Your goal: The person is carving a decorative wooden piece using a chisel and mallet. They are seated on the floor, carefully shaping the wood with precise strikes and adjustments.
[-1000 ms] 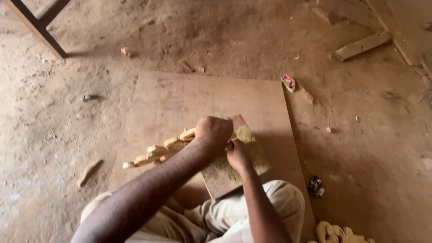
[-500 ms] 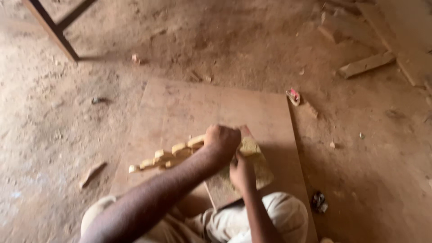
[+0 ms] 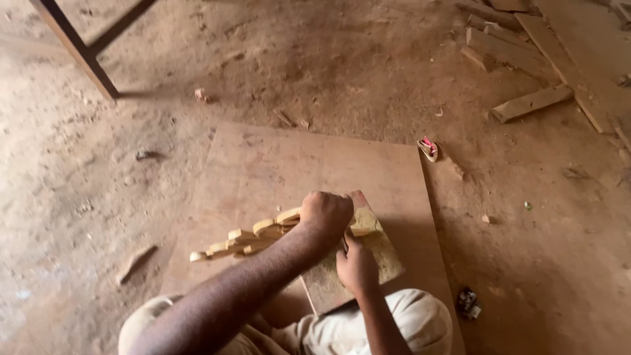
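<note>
The left hand (image 3: 327,213) is gripping the carved wooden strip (image 3: 246,239), its long axis running leftward from the fingers; the right hand (image 3: 355,266) is curling closed beside it on the block (image 3: 355,269).

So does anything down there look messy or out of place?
Mostly clutter: loose wood offcuts lie scattered on the dusty floor, and a small red-and-white scrap sits at the board's far corner. Nothing looks broken.

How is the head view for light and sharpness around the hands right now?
Head view: soft, even daylight, no glare; left hand and carved wooden piece slightly soft; right hand shaded beneath the left arm; a faint shadow on the plywood sheet right of them.
</note>
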